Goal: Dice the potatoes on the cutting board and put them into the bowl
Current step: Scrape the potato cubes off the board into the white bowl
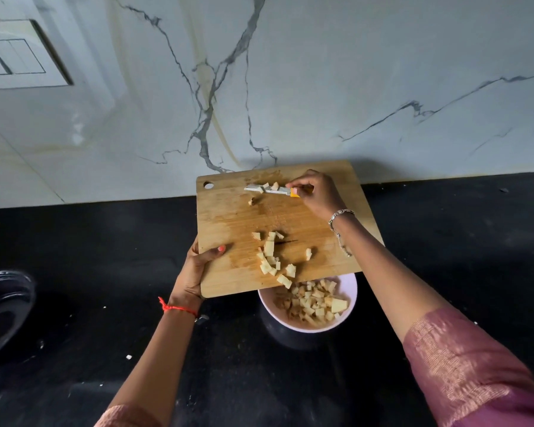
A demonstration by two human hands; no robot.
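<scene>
Both hands hold: left hand [198, 269] grips the cutting board [228, 217] at its 7 o'clock corner; right hand [316, 192] pinches the knife [269, 189].

The dusty pink woven right sleeve [475, 374] has a faint shiny pattern; the matching left sleeve [127, 417] only peeks in at the bottom; a thin red string [176, 308] is tied round the left wrist; a silver chain bracelet [339, 215] hangs on the right wrist; the left hand [195, 272] has a bright pink thumbnail [221, 249].
</scene>
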